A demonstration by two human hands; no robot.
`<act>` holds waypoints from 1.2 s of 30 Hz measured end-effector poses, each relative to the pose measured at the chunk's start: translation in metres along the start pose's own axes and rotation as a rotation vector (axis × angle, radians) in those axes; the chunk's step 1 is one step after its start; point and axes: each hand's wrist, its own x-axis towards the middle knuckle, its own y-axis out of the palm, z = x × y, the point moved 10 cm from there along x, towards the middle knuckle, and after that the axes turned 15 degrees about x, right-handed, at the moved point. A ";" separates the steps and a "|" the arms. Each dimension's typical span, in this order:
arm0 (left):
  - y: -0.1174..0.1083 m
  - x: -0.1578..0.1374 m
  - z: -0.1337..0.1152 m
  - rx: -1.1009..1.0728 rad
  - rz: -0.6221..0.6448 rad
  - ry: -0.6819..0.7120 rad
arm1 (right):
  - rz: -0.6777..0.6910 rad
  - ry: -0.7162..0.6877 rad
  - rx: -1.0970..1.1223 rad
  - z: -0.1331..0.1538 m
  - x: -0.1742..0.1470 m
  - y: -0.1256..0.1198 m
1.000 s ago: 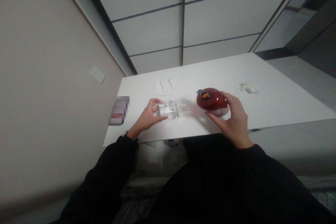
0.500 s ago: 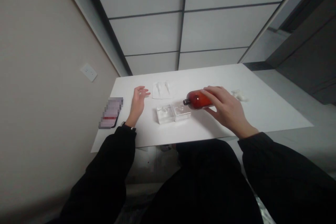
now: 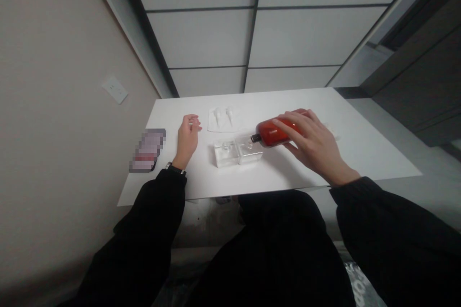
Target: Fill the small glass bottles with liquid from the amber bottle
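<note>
My right hand [image 3: 311,146] is wrapped round a red-orange bottle [image 3: 275,132], tilted on its side with its dark neck [image 3: 255,138] pointing left. The neck hangs over the right one of two clear square containers [image 3: 251,156]; I cannot make out any liquid leaving it. The left clear container [image 3: 226,156] stands right beside it. My left hand [image 3: 188,138] is left of the containers, fingers loosely curled and apart, holding nothing. Behind them, two small white, dropper-like pieces [image 3: 229,116] lie on a white tissue [image 3: 213,127].
A phone [image 3: 148,149], its screen blurred, lies at the left of the white table [image 3: 201,182]. Some crumpled white material [image 3: 334,130] is partly hidden behind my right hand. A wall with a socket [image 3: 115,89] borders the left; white panels [image 3: 207,80] stand behind.
The bottle's base has risen and swung slightly away, so more of its side shows. My left hand's fingers have curled in a little. The view has shifted slightly.
</note>
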 end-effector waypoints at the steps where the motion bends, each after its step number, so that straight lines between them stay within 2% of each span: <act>1: 0.000 0.000 0.000 0.002 0.001 0.001 | 0.008 -0.021 -0.035 0.002 0.001 0.000; 6: 0.000 0.000 0.001 0.014 -0.014 0.009 | 0.011 -0.085 -0.129 0.010 0.004 -0.004; 36: 0.004 0.001 0.002 0.036 -0.004 -0.005 | 0.069 -0.146 -0.156 0.019 0.016 -0.010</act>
